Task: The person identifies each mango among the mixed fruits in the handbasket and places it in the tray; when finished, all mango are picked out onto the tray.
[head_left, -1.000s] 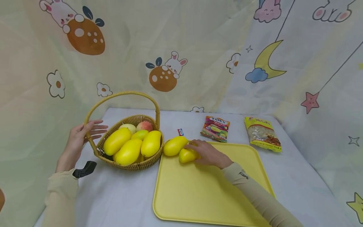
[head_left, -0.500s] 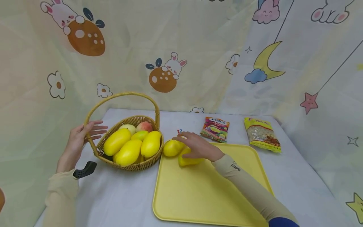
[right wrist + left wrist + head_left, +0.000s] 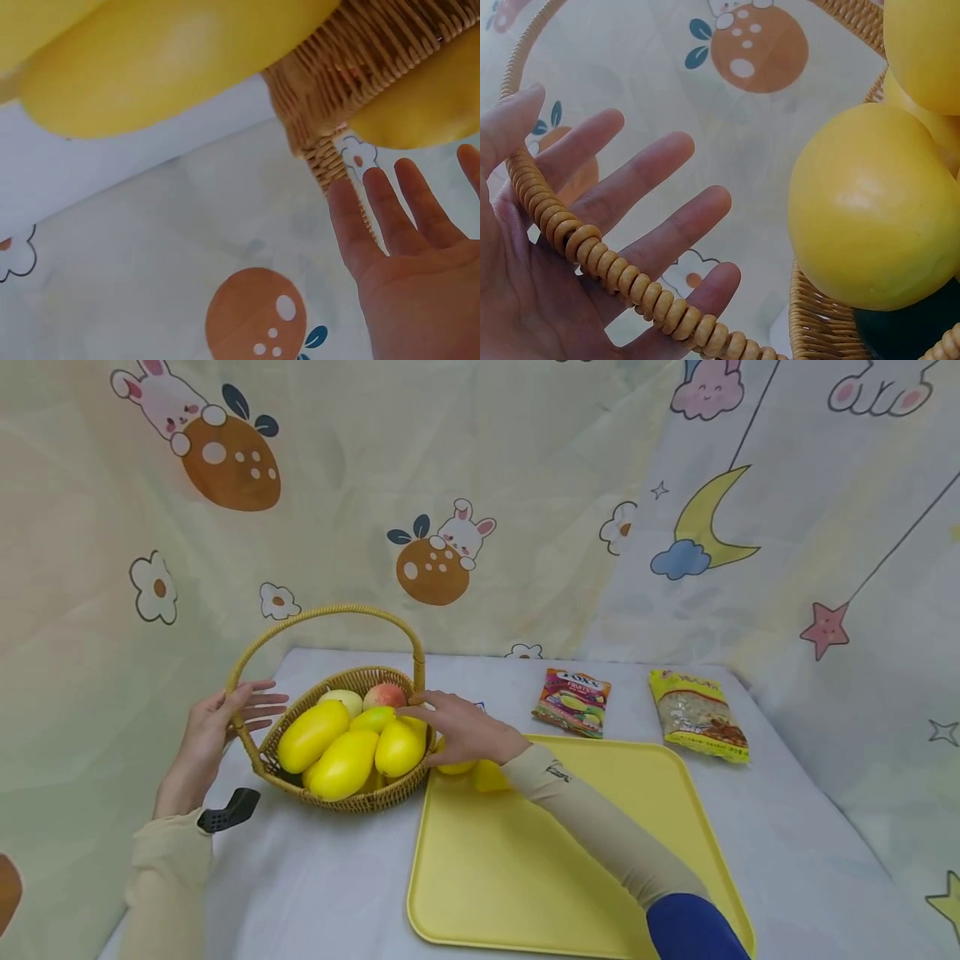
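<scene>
A wicker basket (image 3: 330, 804) with an arched handle (image 3: 327, 611) holds several yellow mangoes (image 3: 312, 736), a peach (image 3: 386, 695) and a pale round fruit (image 3: 342, 700). My left hand (image 3: 204, 731) rests against the left side of the handle; in the left wrist view, its fingers (image 3: 656, 169) are spread and straight, with the beaded handle crossing the palm. Over the basket's right rim reaches my right hand (image 3: 468, 727), its fingers (image 3: 386, 206) extended near a mango (image 3: 401, 748) and the handle's base. Nothing is held in it. Beneath its wrist, two mangoes are partly hidden on the yellow tray (image 3: 555, 860).
Behind the tray lie a FOX'S candy bag (image 3: 572, 702) and, farther right, a yellow bag (image 3: 699, 714) with a see-through window. A small wrapped piece (image 3: 480, 705) is mostly covered by the right hand. A patterned cloth (image 3: 540, 485) hangs behind the table.
My right hand has let go of a mango on the tray and moved left to the basket's right rim. My left hand stays at the handle.
</scene>
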A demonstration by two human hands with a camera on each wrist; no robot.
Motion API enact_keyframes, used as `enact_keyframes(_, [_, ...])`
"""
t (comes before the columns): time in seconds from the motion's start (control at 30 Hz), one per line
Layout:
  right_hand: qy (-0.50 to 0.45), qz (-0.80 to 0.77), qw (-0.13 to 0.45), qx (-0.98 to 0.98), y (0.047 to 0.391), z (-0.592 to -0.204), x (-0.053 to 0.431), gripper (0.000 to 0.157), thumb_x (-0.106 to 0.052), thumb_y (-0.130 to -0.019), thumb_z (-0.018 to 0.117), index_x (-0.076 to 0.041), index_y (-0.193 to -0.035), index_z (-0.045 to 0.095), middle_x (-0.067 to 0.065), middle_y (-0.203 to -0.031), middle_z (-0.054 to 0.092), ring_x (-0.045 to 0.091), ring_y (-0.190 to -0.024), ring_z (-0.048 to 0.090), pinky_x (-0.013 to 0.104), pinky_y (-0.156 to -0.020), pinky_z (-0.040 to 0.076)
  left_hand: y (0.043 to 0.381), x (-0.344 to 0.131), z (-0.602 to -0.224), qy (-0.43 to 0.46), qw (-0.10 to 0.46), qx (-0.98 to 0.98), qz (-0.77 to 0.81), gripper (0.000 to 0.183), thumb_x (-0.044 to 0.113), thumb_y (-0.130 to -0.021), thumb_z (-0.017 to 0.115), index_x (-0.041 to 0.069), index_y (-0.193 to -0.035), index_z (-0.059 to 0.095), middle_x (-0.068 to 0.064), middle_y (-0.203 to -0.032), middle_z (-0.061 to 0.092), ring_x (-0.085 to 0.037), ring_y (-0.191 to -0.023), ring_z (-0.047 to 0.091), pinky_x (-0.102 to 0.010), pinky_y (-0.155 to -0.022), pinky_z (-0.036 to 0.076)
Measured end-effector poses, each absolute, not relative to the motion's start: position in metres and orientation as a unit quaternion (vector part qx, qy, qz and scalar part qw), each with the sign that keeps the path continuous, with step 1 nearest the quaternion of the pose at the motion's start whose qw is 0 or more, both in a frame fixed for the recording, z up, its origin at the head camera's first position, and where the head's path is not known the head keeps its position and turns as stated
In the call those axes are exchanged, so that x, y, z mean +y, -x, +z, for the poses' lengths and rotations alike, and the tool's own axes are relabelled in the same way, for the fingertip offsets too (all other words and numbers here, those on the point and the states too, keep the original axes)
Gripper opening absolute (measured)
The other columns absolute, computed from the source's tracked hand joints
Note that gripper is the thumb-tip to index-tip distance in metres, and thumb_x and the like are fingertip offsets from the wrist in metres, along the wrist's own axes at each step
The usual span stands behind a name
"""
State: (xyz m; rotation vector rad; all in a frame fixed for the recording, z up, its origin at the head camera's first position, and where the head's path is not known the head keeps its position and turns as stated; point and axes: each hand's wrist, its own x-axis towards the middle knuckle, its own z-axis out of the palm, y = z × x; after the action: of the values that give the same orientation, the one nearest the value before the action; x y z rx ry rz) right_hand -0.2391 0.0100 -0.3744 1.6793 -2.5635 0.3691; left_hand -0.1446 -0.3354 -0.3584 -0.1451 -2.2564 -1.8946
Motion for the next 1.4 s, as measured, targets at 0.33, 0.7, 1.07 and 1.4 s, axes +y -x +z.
enact_keyframes(0.33, [-0.563,0.095,-0.003,-0.821,0.238,-0.374,-0.010,0.081,-0.046,-0.074,0.080,-0.020,-0.142,0.045,0.011,-0.144,0.039,0.022,-0.127,0.042,0.037,-0.103,0.040,0.144,-0.335,-0.357,0.021,0.110,-0.784,-0.610,0.042,0.041,-0.101,0.043,0.011,-0.124,0.061,0.014,-0.100,0.072,-0.006,-0.095,0.069,-0.017,-0.078,0.053])
enact_keyframes(0.7, [-0.552,0.069,-0.033,-0.830,0.241,-0.374,-0.017,0.083,-0.051,-0.073,0.079,-0.024,-0.142,0.044,0.009,-0.146,0.036,0.022,-0.126,0.044,0.035,-0.102,0.042,0.147,-0.337,-0.360,0.054,0.098,-0.751,-0.650,0.032,0.030,-0.104,0.041,0.016,-0.121,0.063,0.010,-0.101,0.073,-0.003,-0.092,0.069,-0.015,-0.077,0.053])
enact_keyframes(1.07, [-0.558,0.069,-0.029,-0.826,0.242,-0.376,-0.020,0.075,-0.051,-0.073,0.079,-0.023,-0.137,0.050,0.007,-0.139,0.041,0.018,-0.122,0.044,0.031,-0.102,0.041,0.147,-0.336,-0.361,0.055,0.101,-0.754,-0.647,0.032,0.032,-0.103,0.042,0.016,-0.121,0.064,0.011,-0.101,0.073,-0.002,-0.091,0.068,-0.015,-0.077,0.053])
enact_keyframes(1.4, [-0.565,0.127,0.004,-0.815,0.237,-0.367,-0.005,0.070,-0.048,-0.073,0.079,-0.021,-0.133,0.054,0.011,-0.139,0.043,0.023,-0.126,0.042,0.036,-0.100,0.043,0.147,-0.336,-0.360,0.057,0.107,-0.761,-0.637,0.032,0.030,-0.104,0.041,0.016,-0.121,0.064,0.012,-0.101,0.072,-0.002,-0.092,0.068,-0.015,-0.077,0.052])
